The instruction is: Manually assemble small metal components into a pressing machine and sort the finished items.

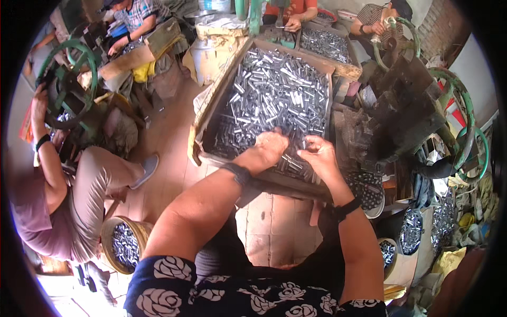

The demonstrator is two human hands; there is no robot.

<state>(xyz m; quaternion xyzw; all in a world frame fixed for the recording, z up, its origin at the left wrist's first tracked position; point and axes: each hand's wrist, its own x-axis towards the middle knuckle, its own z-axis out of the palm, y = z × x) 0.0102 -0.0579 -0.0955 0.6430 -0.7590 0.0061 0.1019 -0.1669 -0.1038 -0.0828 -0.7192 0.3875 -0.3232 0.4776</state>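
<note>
A wooden tray (206, 113) in front of me holds a heap of small shiny metal tubes (274, 90). At the heap's near side, my left hand (272, 146) is closed, its fingers curled down among the tubes and partly hidden. What it grips there does not show clearly. Just to its right, my right hand (321, 157) pinches one small metal tube (303, 144) upright between thumb and fingers. Dark bands circle both my wrists.
A dark metal press (401, 100) with a green handwheel (462, 100) stands close on my right. Round containers of metal parts, including a basket (108, 238), sit on both sides. Co-workers sit at the left and far side; another tray (351, 68) adjoins mine.
</note>
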